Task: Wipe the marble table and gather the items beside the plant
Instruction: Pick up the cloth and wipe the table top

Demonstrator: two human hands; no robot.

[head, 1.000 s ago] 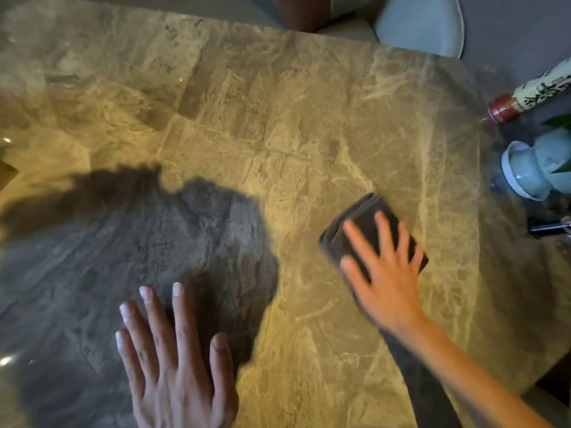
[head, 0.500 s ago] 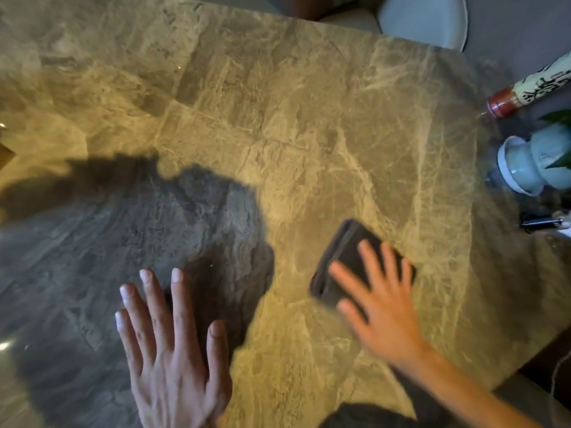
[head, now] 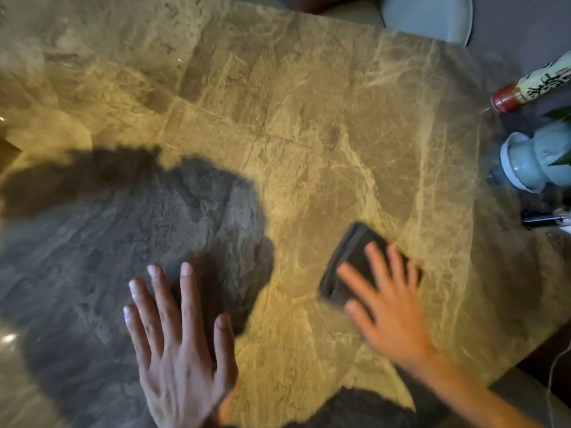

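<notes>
Right hand point(head: 391, 316) flat, fingers spread, pressing folded dark cloth point(head: 349, 261) near tabletop's point(head: 309, 134) right edge, motion-blurred. Left hand point(head: 182, 347) flat, empty, near front edge.

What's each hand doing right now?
Left hand: open, flat on the marble table, holding nothing.
Right hand: open, fingers spread, pressing the dark cloth.
</notes>
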